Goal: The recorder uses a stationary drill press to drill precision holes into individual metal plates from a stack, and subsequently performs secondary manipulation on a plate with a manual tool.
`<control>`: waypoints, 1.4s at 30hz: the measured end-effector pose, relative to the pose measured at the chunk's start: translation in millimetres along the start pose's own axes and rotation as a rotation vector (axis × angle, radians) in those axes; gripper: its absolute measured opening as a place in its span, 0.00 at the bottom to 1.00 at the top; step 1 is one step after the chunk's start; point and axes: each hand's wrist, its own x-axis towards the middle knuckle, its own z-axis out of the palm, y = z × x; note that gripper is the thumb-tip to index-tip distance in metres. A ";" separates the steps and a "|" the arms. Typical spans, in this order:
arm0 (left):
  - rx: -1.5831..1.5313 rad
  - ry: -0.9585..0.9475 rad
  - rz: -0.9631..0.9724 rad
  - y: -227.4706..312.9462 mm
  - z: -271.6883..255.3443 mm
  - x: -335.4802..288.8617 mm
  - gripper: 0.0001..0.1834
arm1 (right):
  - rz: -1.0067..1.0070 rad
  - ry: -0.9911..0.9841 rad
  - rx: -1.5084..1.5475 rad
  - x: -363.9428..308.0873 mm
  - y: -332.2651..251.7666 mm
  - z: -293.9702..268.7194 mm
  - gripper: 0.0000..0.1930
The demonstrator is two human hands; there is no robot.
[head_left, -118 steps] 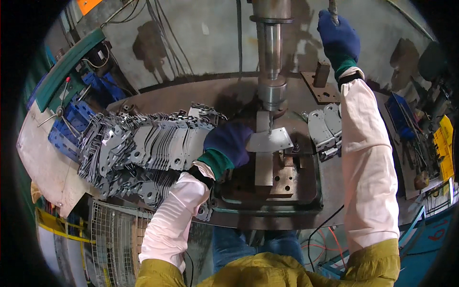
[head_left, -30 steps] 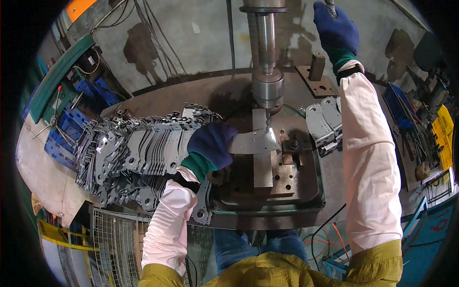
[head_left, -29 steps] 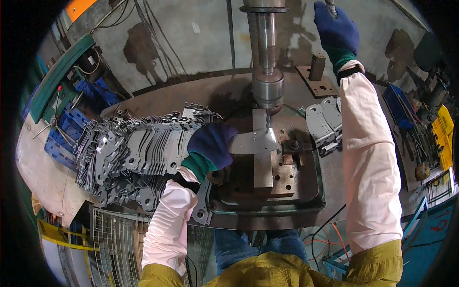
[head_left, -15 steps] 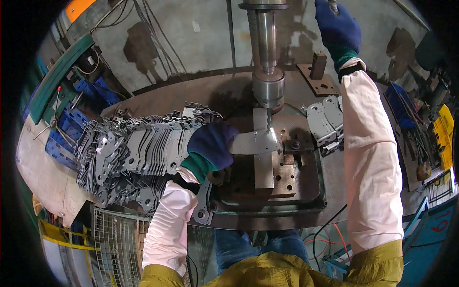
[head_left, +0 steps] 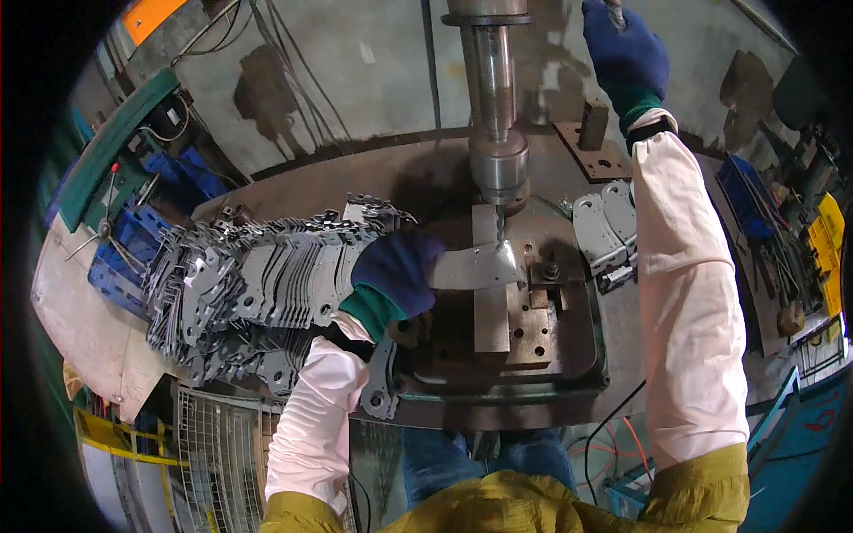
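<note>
My left hand (head_left: pixel 397 274), in a blue glove with a green cuff, is closed on the left end of a curved grey metal plate (head_left: pixel 475 267). The plate's right end lies across a steel bar (head_left: pixel 490 322) on the fixture. A drill bit (head_left: pixel 501 228) in the drill press chuck (head_left: pixel 498 169) comes down to the plate; whether its tip has gone through cannot be made out. High at the right, my gloved right hand (head_left: pixel 625 55) wraps round a metal lever handle (head_left: pixel 615 12), which runs out of the picture.
Many grey plates (head_left: pixel 289 275) stand stacked left of my left hand. A smaller pile (head_left: pixel 604 224) lies right of the fixture block (head_left: pixel 530 338). A steel post on a base (head_left: pixel 593 133) stands behind. Blue bins (head_left: pixel 743 191) and a yellow bin (head_left: pixel 828 249) are far right; a wire cage (head_left: pixel 213 444) is lower left.
The whole view has shifted very slightly. Both hands keep their grips, and the plate stays under the drill bit.
</note>
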 end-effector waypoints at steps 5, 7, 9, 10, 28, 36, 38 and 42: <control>-0.009 -0.103 -0.070 5.8 -5.2 3.3 0.12 | -0.021 0.006 -0.033 3.2 8.2 3.9 0.25; -0.035 -0.199 -0.108 4.9 -7.5 9.1 0.12 | -0.058 0.021 0.020 3.1 17.5 3.8 0.28; -0.049 -0.156 -0.096 2.3 -4.5 7.6 0.11 | -0.055 -0.008 0.062 3.7 18.0 2.0 0.29; -0.049 -0.064 -0.063 0.7 0.4 1.3 0.11 | -0.034 -0.044 0.078 1.7 15.2 -0.8 0.30; 0.019 -0.217 -0.074 9.9 -5.1 11.2 0.09 | 0.068 -0.321 0.067 -4.0 3.5 -37.8 0.30; 0.025 -0.218 -0.118 1.2 -0.9 26.4 0.17 | 0.113 -0.566 0.275 -15.5 4.7 -69.3 0.33; 0.059 -0.249 -0.128 1.9 1.2 32.1 0.18 | 0.121 -0.556 0.266 -16.5 2.5 -72.1 0.32; 0.074 -0.304 -0.128 5.2 -2.4 42.1 0.18 | 0.103 -0.538 0.219 -15.8 5.9 -70.7 0.32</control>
